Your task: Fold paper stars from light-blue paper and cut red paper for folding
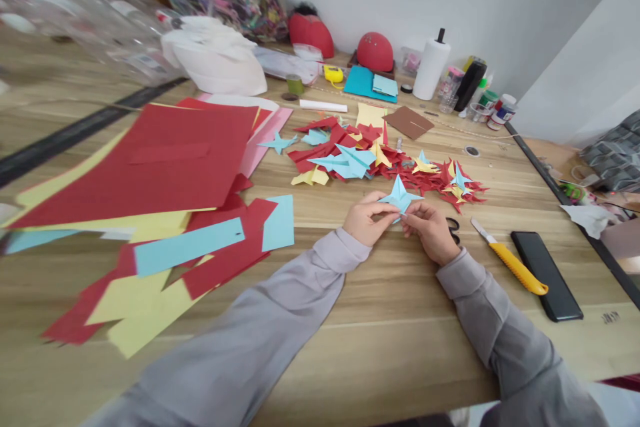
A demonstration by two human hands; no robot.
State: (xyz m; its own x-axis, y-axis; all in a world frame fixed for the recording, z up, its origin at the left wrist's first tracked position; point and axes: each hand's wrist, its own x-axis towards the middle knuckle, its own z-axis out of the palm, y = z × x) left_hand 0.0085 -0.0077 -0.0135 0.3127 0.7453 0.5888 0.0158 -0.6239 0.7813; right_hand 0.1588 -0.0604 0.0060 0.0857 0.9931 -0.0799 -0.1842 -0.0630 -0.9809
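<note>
Two grey fabric sleeves [295,293] extend over one wood-grain table [395,367]. Loose cut paper lies to the left, including one long light-blue paper strip [187,247] and one shorter light-blue paper piece [279,222]; the red and yellow pieces around them overlap too much to count. At right: one black rectangular phone [546,275] and, just beside it, one yellow-handled utility knife [517,267], blade exposed. Two hands, close together at centre: the left hand [369,219] and the right hand [431,229] each pinch the lower edge of one light-blue folded paper star [400,195], held between the fingertips, points outward. One pair of black looped handles [453,229] shows partly behind the right hand. Left of centre, one stack of large red and yellow paper sheets [185,153]; number of sheets not readable. Beyond the hands, one heap of red, light-blue and yellow folded paper pieces [330,148], uncountable. Farther: one brown paper square [409,121], one yellow tape measure [333,74], one white paper roll [432,71], two red rounded objects [375,52] near the wall.
</note>
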